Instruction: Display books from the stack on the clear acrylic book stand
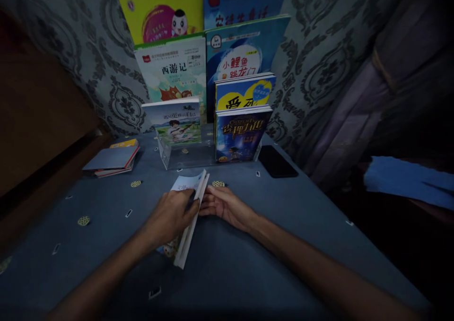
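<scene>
My left hand (pixel 173 215) is closed over a pair of thin paperback books (pixel 190 231), thumb on the page edges and fingers across the pale blue cover. They are tilted up on edge, low over the table. From the other side my right hand (pixel 229 208) meets them with its fingers bent against the books; some fingertips are hidden. Beyond my hands stands a clear acrylic book rack (pixel 193 162). In its front row are a book with a guitar player on the cover (pixel 179 125) and a dark blue book (pixel 239 134).
Taller books rise behind in tiers, among them a yellow one (pixel 156 9) and a white-green one (pixel 170 70). A black phone (pixel 278 162) lies right of the rack. Some stacked books (pixel 111 159) lie at left on the blue patterned tablecloth (pixel 106 245). Patterned curtain hangs behind.
</scene>
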